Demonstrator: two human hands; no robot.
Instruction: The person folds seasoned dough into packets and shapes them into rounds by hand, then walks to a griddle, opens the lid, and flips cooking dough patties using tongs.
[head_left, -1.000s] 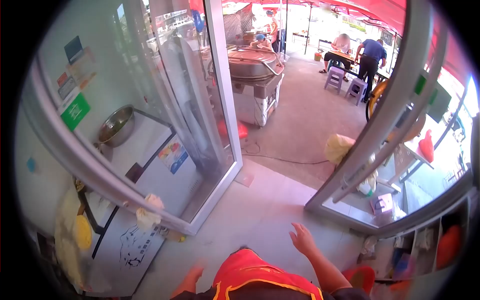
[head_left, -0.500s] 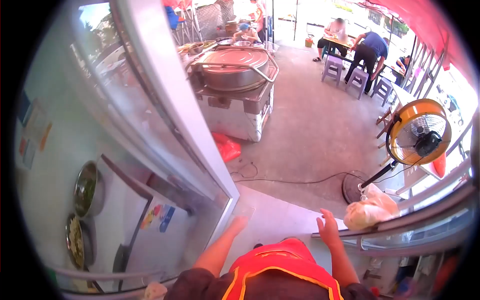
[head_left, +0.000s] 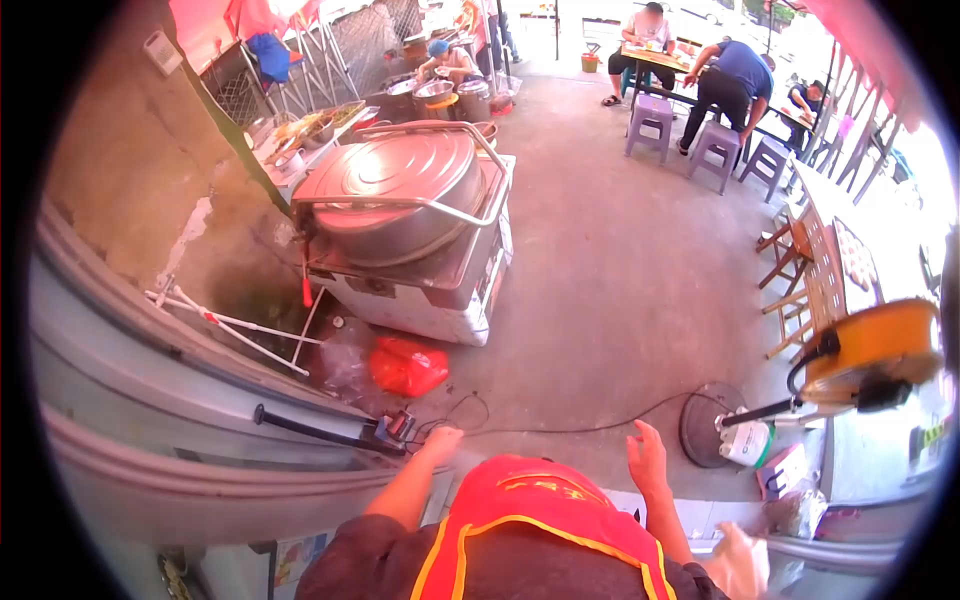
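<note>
My left hand point(head_left: 441, 439) is held out low in front of me, its fingers loosely extended and partly blurred, with nothing visible in it. Close by on the left, a dark bar with a box-like end point(head_left: 396, 427) lies beside a tangled black cord point(head_left: 560, 432). My right hand point(head_left: 648, 455) is raised with the fingers apart and holds nothing. Below it to the right is a pale, crumpled bag-like thing point(head_left: 740, 562). Between my arms shows my red apron point(head_left: 535, 490) with yellow trim.
Ahead left stands a large round lidded metal pan point(head_left: 400, 195) on a white stand, beside a red plastic bag point(head_left: 408, 367). A yellow floor fan point(head_left: 870, 350) stands right. Purple stools point(head_left: 652, 125) and people point(head_left: 735, 85) at tables are farther off. The cord crosses the floor.
I have moved forward through the doorway; the glass door has passed to my left. The pan and red bag appear nearer, and the pale bag is now beside my right forearm.
</note>
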